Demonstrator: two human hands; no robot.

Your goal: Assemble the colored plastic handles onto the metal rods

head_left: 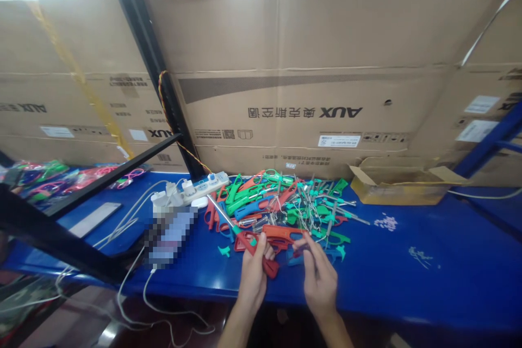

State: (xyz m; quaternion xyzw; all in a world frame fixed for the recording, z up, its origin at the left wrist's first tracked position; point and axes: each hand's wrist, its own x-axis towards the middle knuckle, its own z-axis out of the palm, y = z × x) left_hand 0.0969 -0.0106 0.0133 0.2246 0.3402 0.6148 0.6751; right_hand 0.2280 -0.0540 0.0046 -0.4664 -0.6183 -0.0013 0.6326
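Note:
My left hand (255,272) is closed around a red lighter (247,242), the long-necked kind. The lighter's metal tube points up and to the left, with a green piece at its base. My right hand (320,277) has its thumb and fingers drawn together by the end of an orange handle shell (281,232). What the fingertips hold there is too small to make out. Just beyond both hands lies a heap of lighter parts (253,206): green, orange and blue shells, metal tubes and thin wires. A loose green piece (224,251) sits left of my left hand.
A power strip (206,186) with chargers lies behind a blurred phone (171,239) on the blue table (387,288). An open carton (399,190) stands at the back right, near small pink pieces (386,222). A black metal post (155,60) rises at left before cardboard.

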